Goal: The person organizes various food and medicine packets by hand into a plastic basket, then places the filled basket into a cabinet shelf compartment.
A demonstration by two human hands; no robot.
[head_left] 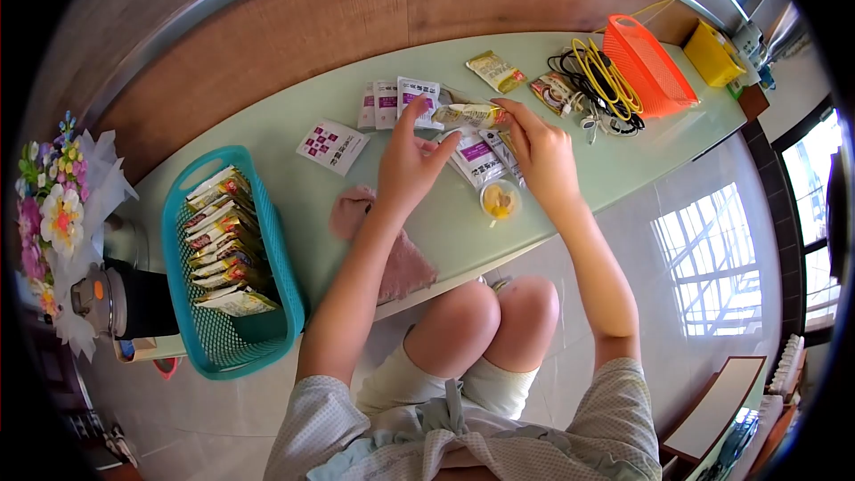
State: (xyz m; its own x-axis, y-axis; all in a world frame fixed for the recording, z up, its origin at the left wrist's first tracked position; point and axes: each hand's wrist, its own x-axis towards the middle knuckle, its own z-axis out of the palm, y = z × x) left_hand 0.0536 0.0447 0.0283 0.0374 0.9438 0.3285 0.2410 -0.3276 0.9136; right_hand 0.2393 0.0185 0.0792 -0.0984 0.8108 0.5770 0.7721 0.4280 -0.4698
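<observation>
My right hand (541,150) pinches the right end of a small yellow-and-clear packet (470,116) above the table. At the packet's left, my left hand (412,158) has its fingers apart and holds nothing. Beneath and behind the hands lie several white-and-purple sachets (419,93). A small round tub (500,200) with yellow contents stands below the right hand. Farther back lies a green-and-yellow packet (496,71). A white-and-purple sachet (332,146) rests flat left of my left hand.
A teal basket (289,289) holds several upright packets at the left, near a black flask (147,303) and flowers (62,214). A pink cloth (405,267) lies by my left forearm. Coiled cables (610,80), an orange basket (655,67) and a yellow basket (712,53) are at the right.
</observation>
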